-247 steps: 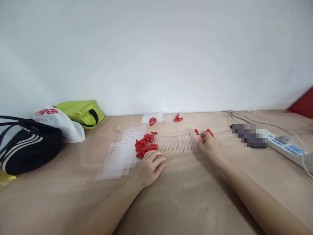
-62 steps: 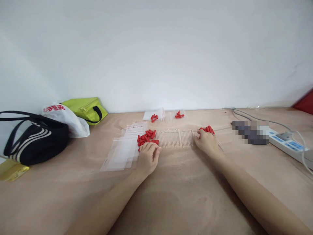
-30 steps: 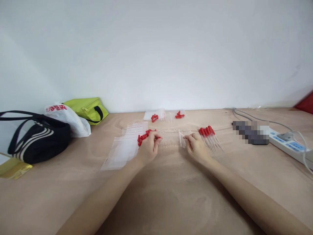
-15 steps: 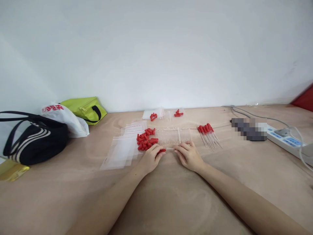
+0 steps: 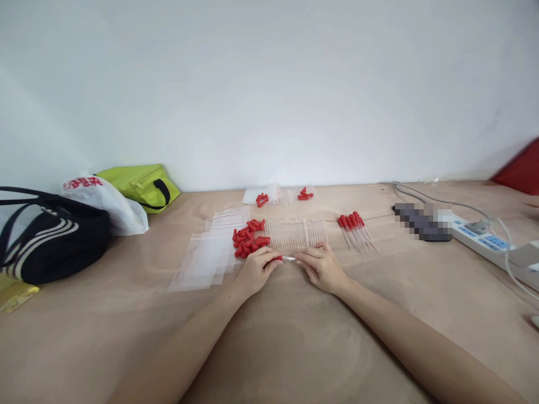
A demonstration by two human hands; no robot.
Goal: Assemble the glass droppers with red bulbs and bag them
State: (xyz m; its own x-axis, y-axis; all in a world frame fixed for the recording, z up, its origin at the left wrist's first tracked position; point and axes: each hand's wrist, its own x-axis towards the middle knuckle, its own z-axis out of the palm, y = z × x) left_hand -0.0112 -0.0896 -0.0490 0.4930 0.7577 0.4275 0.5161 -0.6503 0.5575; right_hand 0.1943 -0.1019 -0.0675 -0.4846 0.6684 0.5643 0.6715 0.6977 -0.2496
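Note:
My left hand (image 5: 257,270) pinches a red rubber bulb (image 5: 278,258). My right hand (image 5: 322,267) holds a thin clear tube (image 5: 289,258), whose left end meets the bulb. Just beyond my left hand lies a pile of red bulbs (image 5: 248,241). A row of clear tubes (image 5: 290,233) is laid out behind the gap between my hands. To the right, several tubes with red bulbs on their ends (image 5: 352,223) lie fanned out. Overlapping clear zip bags (image 5: 200,261) are spread left of the pile.
Near the wall lie small bags with red bulbs (image 5: 261,199). At left are a black bag (image 5: 63,247), a white plastic bag (image 5: 122,210) and a lime-green bag (image 5: 147,188). A power strip (image 5: 484,238) with cables and a dark blurred object (image 5: 421,223) are at right.
My hands have come slightly closer together, and less of the red bulb shows past my left fingers. The whole view has shifted a little.

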